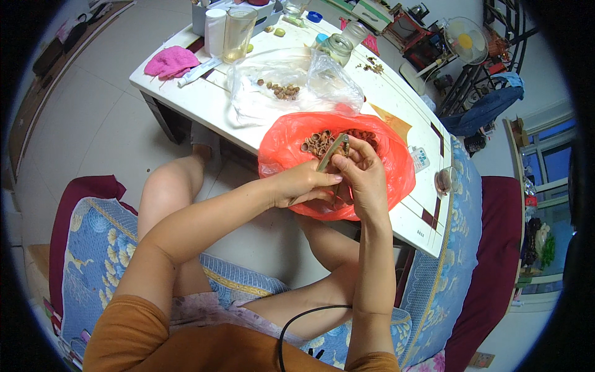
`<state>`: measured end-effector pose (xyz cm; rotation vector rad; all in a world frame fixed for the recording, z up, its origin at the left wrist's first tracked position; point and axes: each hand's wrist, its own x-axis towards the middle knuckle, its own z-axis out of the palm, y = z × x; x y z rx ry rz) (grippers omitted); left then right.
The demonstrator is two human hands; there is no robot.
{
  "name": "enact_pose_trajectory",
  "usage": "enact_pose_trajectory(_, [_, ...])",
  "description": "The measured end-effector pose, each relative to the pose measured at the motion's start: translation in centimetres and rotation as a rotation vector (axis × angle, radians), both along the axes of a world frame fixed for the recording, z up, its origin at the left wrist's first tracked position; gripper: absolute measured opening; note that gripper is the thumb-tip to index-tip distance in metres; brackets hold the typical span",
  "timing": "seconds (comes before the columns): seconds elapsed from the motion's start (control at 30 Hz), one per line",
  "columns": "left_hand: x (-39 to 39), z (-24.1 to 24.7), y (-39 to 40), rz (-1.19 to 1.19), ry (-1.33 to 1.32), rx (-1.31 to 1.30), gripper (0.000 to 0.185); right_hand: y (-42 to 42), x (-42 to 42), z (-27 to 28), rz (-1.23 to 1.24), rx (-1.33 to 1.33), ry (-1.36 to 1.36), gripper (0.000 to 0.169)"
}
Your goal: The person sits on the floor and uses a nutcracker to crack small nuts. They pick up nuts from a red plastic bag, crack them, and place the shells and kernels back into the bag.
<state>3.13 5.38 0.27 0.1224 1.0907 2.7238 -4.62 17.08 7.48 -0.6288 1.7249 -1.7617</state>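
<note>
My left hand [309, 180] grips a greenish plier-like hand tool [331, 152], its jaws pointing away from me. At the jaws, the fingers of my right hand [367, 169] pinch a small brown nut [340, 151], partly hidden by the fingertips. Both hands are over an open red plastic bag [283, 144] at the table's near edge. Inside the bag lie hollow brown nut shells [317, 142] on the left and darker reddish-brown nuts [366, 136] on the right. Beyond it, a clear plastic bag [251, 100] holds several small round brown kernels [284, 91].
On the white table [413, 214] are a pink cloth [171, 62], a tube [200, 72], a tall plastic cup [239, 35], glass jars [338, 49] and brown scraps [373, 66]. A small glass [446, 180] stands near the right edge. A black cable [297, 317] crosses my lap.
</note>
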Motion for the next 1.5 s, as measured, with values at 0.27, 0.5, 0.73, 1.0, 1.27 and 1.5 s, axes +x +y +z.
enact_pose_trajectory(0.27, [0.1, 0.0, 0.1, -0.103, 0.008, -0.028, 0.025, 0.5, -0.2, 0.9, 0.021, 0.077, 0.089, 0.043])
enact_pose_trajectory(0.5, [0.4, 0.9, -0.1, -0.089, 0.024, -0.131, 0.027, 0.9, -0.7, 0.9, 0.039, 0.063, -0.035, 0.043])
enact_pose_trajectory(0.73, [0.2, 0.0, 0.4, -0.082, 0.036, -0.093, 0.026, 1.1, -0.5, 1.1, 0.068, 0.057, -0.070, 0.041])
enact_pose_trajectory(1.0, [-0.2, -0.7, 1.1, -0.034, -0.023, -0.173, 0.023, 0.9, -0.4, 0.9, 0.010, 0.110, 0.028, 0.041])
enact_pose_trajectory(1.27, [0.0, -0.4, 1.1, -0.020, -0.037, -0.170, 0.022, 0.8, -0.2, 1.4, 0.024, 0.166, 0.114, 0.041])
enact_pose_trajectory(1.5, [-0.2, -1.1, 1.4, -0.033, 0.001, -0.047, 0.024, 0.8, -0.3, 0.8, 0.020, 0.147, 0.096, 0.041])
